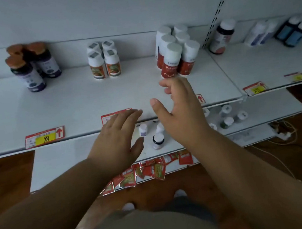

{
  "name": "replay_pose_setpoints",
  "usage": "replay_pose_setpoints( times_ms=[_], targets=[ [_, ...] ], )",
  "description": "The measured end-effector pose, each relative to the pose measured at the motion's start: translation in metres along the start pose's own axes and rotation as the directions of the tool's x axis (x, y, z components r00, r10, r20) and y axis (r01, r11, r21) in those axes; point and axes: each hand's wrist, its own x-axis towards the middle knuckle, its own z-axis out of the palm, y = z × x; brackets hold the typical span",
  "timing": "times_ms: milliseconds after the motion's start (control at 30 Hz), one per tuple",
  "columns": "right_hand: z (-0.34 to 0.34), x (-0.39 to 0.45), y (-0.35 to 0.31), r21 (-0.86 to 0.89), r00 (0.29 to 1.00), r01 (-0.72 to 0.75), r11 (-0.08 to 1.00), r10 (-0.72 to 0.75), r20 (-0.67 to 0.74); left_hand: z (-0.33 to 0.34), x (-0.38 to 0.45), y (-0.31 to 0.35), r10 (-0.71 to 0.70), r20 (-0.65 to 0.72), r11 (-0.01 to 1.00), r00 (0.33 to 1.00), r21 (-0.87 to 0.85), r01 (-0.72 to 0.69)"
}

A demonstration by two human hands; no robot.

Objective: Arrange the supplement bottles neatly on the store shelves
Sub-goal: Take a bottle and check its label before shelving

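Note:
On the white top shelf [69, 105] stand three groups of supplement bottles: purple-labelled ones with brown caps [32, 71] at left, four white ones with orange labels [104, 63] in the middle, and several red-and-white ones [174, 52] at right. My right hand [180, 110] hovers open just in front of the nearest red-and-white bottle [170, 62], fingers loosely bent, not touching it. My left hand [118, 135] is open, fingers straight, above the shelf's front edge. Neither hand holds anything.
Small white bottles [158, 140] stand on the lower shelf beneath my hands, more [226, 118] to the right. Red packets [144, 172] lie on the shelf below. Price tags [44, 137] line the front edge. The neighbouring shelf bay at right holds a dark bottle [221, 37] and blue boxes [294, 32].

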Motion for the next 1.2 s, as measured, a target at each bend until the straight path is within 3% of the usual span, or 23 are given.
replay_pose_setpoints(
  times_ms=[167,300,467,600,733,867,1200],
  targets=[
    [0.023,-0.047,-0.026,0.035,0.984,-0.007,0.999,0.0,0.181,-0.007,-0.053,-0.013,-0.046,0.044,0.999,0.998,0.001,0.046],
    [0.043,-0.069,-0.019,0.088,0.972,0.021,0.996,-0.041,0.232,0.0,-0.08,-0.013,-0.157,0.028,0.987,0.987,0.034,0.156],
    [0.085,-0.105,0.016,0.065,0.942,-0.103,0.993,0.077,0.327,0.044,-0.1,-0.015,-0.257,0.111,0.966,0.96,0.009,0.257],
    [0.148,-0.113,0.054,-0.002,0.905,-0.2,0.98,0.186,0.382,0.104,-0.103,-0.061,-0.336,0.173,0.94,0.926,0.008,0.34],
    [0.231,-0.106,0.11,-0.055,0.9,-0.239,0.969,0.243,0.362,0.178,-0.091,-0.127,-0.36,0.149,0.931,0.921,-0.009,0.365],
    [0.321,-0.085,0.161,0.021,0.904,-0.32,0.947,0.299,0.304,0.249,-0.075,-0.193,-0.358,0.107,0.933,0.927,0.002,0.36],
    [0.472,0.0,0.232,-0.015,0.943,-0.263,0.965,0.261,0.206,0.351,-0.024,-0.3,-0.274,0.038,0.961,0.961,0.039,0.273]
  ],
)
